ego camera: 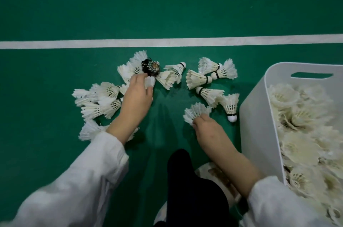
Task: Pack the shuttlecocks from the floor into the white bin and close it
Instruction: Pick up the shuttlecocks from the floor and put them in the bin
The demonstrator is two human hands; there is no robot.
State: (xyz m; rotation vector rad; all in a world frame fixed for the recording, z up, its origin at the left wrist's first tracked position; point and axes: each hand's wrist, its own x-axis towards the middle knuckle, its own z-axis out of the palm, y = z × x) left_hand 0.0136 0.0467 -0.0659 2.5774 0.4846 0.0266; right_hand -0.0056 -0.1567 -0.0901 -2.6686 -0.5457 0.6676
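Note:
Several white feather shuttlecocks [203,78] lie scattered on the green floor below a white court line. My left hand [137,96] reaches into the left cluster, its fingers closed around a white shuttlecock [150,81] next to a black-feathered one [150,68]. My right hand [208,130] pinches the base of another white shuttlecock [196,112], its feathers fanning up and away from me. The white bin [259,115] stands at the right, open and heaped with shuttlecocks. No lid is in view.
A white court line [74,44] crosses the floor beyond the pile. My dark trouser leg [185,180] and a light shoe [213,173] sit between my arms at the bottom. More shuttlecocks [100,100] lie under and left of my left forearm.

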